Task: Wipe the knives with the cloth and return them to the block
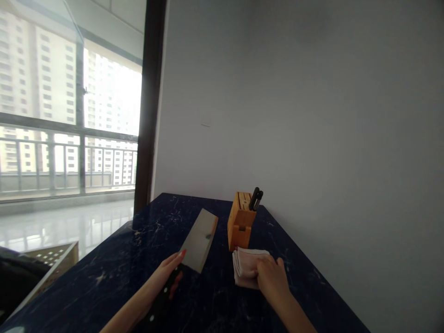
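Observation:
My left hand (165, 280) is wrapped round the black handle of a cleaver (200, 238), whose broad steel blade points away over the dark marble table (114, 273). The index finger lies along the blade's base. My right hand (272, 277) rests fingers-down on a folded pale pink cloth (247, 266) that lies on the table. Just behind the cloth stands a wooden knife block (240, 225) with two black handles sticking out of its top right.
The table runs along a plain grey wall (312, 115) on the right. A perforated beige box (52, 261) sits beyond the table's left edge. A large window with a railing and tall buildings is at the left.

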### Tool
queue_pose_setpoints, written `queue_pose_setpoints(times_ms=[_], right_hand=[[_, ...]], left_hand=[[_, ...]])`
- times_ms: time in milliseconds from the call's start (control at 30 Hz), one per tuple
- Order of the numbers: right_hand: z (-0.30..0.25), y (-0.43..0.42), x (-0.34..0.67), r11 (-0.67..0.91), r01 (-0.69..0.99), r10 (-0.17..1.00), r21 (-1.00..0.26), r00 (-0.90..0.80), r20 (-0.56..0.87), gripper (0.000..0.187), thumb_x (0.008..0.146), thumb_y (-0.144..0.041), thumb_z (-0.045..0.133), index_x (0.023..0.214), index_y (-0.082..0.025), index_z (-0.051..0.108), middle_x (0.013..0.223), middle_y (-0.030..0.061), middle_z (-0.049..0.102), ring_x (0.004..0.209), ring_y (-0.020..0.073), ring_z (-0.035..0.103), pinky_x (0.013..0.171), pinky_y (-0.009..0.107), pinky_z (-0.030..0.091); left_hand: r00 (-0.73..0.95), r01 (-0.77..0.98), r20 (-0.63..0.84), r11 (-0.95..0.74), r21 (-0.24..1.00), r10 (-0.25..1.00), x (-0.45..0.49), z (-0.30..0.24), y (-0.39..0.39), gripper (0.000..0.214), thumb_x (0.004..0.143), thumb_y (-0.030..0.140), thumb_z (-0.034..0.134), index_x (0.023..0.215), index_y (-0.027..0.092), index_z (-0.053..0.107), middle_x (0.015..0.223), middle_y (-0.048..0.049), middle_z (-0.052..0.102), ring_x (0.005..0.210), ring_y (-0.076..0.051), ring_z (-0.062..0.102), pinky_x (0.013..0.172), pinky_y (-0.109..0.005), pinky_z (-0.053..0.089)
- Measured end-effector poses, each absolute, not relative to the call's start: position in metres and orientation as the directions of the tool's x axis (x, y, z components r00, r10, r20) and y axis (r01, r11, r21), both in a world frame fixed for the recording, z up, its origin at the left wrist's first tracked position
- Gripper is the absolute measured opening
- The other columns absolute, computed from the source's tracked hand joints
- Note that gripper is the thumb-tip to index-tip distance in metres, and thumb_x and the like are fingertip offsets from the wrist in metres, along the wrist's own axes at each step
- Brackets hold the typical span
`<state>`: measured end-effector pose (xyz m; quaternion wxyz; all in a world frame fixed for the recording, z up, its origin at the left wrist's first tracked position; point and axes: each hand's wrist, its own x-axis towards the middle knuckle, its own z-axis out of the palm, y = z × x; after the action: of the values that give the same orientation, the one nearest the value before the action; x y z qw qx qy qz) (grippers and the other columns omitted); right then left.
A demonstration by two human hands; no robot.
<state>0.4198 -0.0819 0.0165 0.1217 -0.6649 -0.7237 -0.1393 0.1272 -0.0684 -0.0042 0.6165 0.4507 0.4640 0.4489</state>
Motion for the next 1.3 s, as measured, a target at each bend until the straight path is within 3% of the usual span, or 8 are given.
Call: queue_pose_setpoints(times_ms=[133, 300, 467, 633, 833, 1000, 1133, 1300], right_hand=[[0.018, -0.081, 0.415, 0.107, 0.994, 0.93, -0.004, -0.098, 0.354, 0.023, 0.065, -0.019, 0.054, 0.088, -0.019, 0.061, 0.096, 0.0056, 0.063, 0.095, 0.0267, 0.051, 0.076, 0.036, 0.03], [0.016, -0.075, 0.408, 0.114, 0.977, 0.943, -0.18, -0.049, 0.33, 0.022, 0.071, -0.014, 0.046, 0.084, -0.02, 0.062, 0.093, 0.0045, 0.063, 0.095, 0.0216, 0.053, 0.08, 0.031, 0.032], [0.006, -0.07, 0.422, 0.084, 0.932, 0.878, -0.352, 0.098, 0.469, 0.019, 0.079, -0.016, 0.039, 0.083, -0.018, 0.057, 0.085, 0.0071, 0.063, 0.083, 0.0184, 0.057, 0.07, 0.025, 0.038], [0.006, -0.069, 0.417, 0.173, 0.873, 0.818, -0.456, 0.13, 0.56, 0.018, 0.082, -0.023, 0.039, 0.085, -0.018, 0.056, 0.081, 0.0072, 0.063, 0.079, 0.0199, 0.058, 0.066, 0.027, 0.041], [0.011, -0.077, 0.389, 0.357, 0.771, 0.787, -0.527, 0.056, 0.614, 0.019, 0.08, -0.027, 0.044, 0.086, -0.019, 0.06, 0.085, 0.0066, 0.064, 0.08, 0.0204, 0.059, 0.071, 0.028, 0.043], [0.005, -0.076, 0.379, 0.358, 0.649, 0.834, -0.671, 0.101, 0.542, 0.021, 0.08, -0.033, 0.046, 0.083, -0.02, 0.062, 0.075, 0.0025, 0.066, 0.069, 0.0177, 0.06, 0.061, 0.024, 0.043], [0.001, -0.075, 0.377, 0.387, 0.609, 0.851, -0.692, 0.052, 0.522, 0.023, 0.081, -0.034, 0.046, 0.078, -0.019, 0.062, 0.07, 0.0023, 0.064, 0.065, 0.0171, 0.059, 0.06, 0.024, 0.043], [-0.006, -0.076, 0.374, 0.476, 0.587, 0.831, -0.655, -0.057, 0.553, 0.025, 0.083, -0.027, 0.041, 0.077, -0.019, 0.063, 0.079, 0.0053, 0.065, 0.077, 0.0189, 0.06, 0.071, 0.028, 0.044]], left_hand=[[0.187, 0.078, -0.112, 0.099, 0.992, 0.976, 0.115, -0.005, -0.063, 0.057, 0.067, 0.07, 0.044, 0.093, 0.019, 0.049, 0.036, 0.0099, 0.042, 0.023, -0.008, 0.036, 0.023, -0.015, 0.027], [0.364, 0.207, -0.154, 0.081, 0.975, 0.919, 0.101, -0.002, -0.069, 0.052, 0.07, 0.067, 0.045, 0.087, 0.019, 0.052, 0.038, 0.0094, 0.043, 0.024, -0.006, 0.034, 0.024, -0.015, 0.027], [0.434, 0.265, -0.23, 0.121, 0.957, 0.871, 0.103, 0.003, -0.084, 0.046, 0.071, 0.063, 0.049, 0.079, 0.018, 0.052, 0.042, 0.0085, 0.043, 0.027, -0.004, 0.03, 0.026, -0.013, 0.024], [0.472, 0.288, -0.231, 0.099, 0.952, 0.851, 0.118, 0.005, -0.093, 0.049, 0.071, 0.065, 0.046, 0.084, 0.018, 0.054, 0.044, 0.0077, 0.045, 0.027, -0.004, 0.031, 0.027, -0.014, 0.026], [0.388, 0.388, -0.126, -0.038, 0.921, 0.913, 0.143, -0.011, -0.094, 0.049, 0.075, 0.064, 0.039, 0.084, 0.018, 0.055, 0.044, 0.0051, 0.05, 0.028, -0.009, 0.039, 0.03, -0.019, 0.027], [0.35, 0.537, 0.102, -0.289, 0.793, 0.931, 0.159, -0.017, -0.099, 0.039, 0.078, 0.056, 0.044, 0.072, 0.02, 0.059, 0.053, -0.0001, 0.058, 0.048, -0.017, 0.056, 0.046, -0.022, 0.033], [0.42, 0.563, 0.088, -0.335, 0.756, 0.903, 0.157, -0.011, -0.103, 0.034, 0.075, 0.053, 0.05, 0.077, 0.021, 0.062, 0.061, -0.0006, 0.064, 0.056, -0.018, 0.059, 0.048, -0.022, 0.033], [0.44, 0.535, 0.053, -0.309, 0.786, 0.897, 0.152, -0.008, -0.104, 0.025, 0.065, 0.038, 0.065, 0.085, 0.023, 0.063, 0.077, 0.0004, 0.068, 0.069, -0.02, 0.061, 0.055, -0.021, 0.039]])
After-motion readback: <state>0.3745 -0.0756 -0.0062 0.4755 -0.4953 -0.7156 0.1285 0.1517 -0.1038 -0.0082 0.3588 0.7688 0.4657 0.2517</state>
